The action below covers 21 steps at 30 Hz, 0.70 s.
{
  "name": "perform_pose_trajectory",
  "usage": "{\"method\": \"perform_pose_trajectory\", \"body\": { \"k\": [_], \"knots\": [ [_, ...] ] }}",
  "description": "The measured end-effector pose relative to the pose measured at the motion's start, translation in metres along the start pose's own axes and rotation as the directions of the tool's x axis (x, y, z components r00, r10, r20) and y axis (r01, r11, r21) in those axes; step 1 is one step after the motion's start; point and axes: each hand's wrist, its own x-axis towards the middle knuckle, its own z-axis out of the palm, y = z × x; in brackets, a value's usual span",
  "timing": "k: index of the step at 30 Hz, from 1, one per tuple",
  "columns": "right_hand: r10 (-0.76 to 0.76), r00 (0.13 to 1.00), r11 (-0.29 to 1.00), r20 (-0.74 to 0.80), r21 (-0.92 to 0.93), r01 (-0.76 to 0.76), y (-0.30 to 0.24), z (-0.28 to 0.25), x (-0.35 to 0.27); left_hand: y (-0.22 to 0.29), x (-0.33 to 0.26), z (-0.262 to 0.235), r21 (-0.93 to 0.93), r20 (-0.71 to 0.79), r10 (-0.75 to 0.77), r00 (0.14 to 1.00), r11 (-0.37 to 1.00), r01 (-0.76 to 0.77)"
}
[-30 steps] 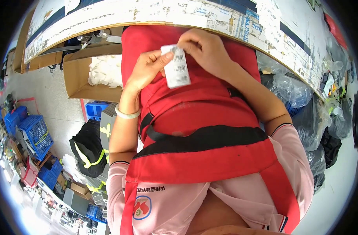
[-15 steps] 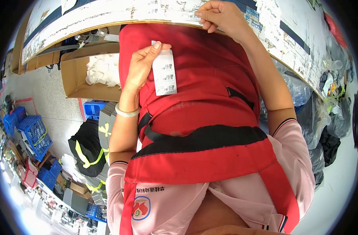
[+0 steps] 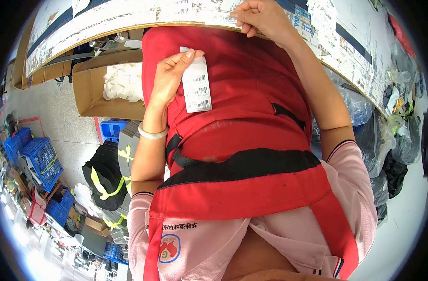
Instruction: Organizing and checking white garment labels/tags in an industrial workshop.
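Observation:
My left hand point(image 3: 172, 75) is closed in front of the red apron point(image 3: 251, 103), pinching the upper end of a white strip of barcode labels point(image 3: 196, 91). The strip hangs down over the apron, its printed side showing several barcodes. My right hand point(image 3: 260, 18) is up at the near edge of the worn white table point(image 3: 129, 19). Its thumb and forefinger pinch together at a small barcode label point(image 3: 229, 19) by the table edge; the fingertips partly cover that label. The other right fingers are curled.
More small labels point(image 3: 181, 8) lie on the table to the left of my right hand. Below the table stands an open cardboard box point(image 3: 89, 89) with white paper scraps point(image 3: 122, 83). Blue crates point(image 3: 41, 159) and black fabric point(image 3: 106, 178) are at left; plastic bags point(image 3: 371, 140) lie at right.
Both hands keep nearly the same place and grip. The left hand and the label strip have shifted up very slightly, and the right fingertips have moved a little left.

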Motion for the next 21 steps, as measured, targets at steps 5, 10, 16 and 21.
{"method": "perform_pose_trajectory", "body": {
  "k": [5, 10, 16, 21],
  "knots": [
    [0.022, 1.000, 1.000, -0.006, -0.015, -0.022, -0.0025, 0.0017, -0.0008, 0.0001, 0.0003, -0.0003, -0.010, 0.006, -0.007, 1.000, 1.000, 0.007],
    [-0.001, 1.000, 1.000, -0.007, 0.000, 0.001, -0.0013, 0.0020, -0.0011, -0.0012, 0.0010, -0.0012, -0.008, 0.003, -0.012, 1.000, 1.000, 0.012],
    [-0.017, 1.000, 1.000, -0.011, -0.025, 0.016, -0.0011, 0.0022, -0.0005, -0.0021, 0.0017, -0.0017, -0.030, 0.009, -0.005, 1.000, 1.000, 0.005],
    [0.003, 1.000, 0.999, -0.019, -0.032, -0.003, -0.0023, 0.0032, -0.0009, -0.0031, 0.0021, -0.0021, -0.025, 0.011, 0.017, 1.000, 1.000, -0.017]
  ]
}}
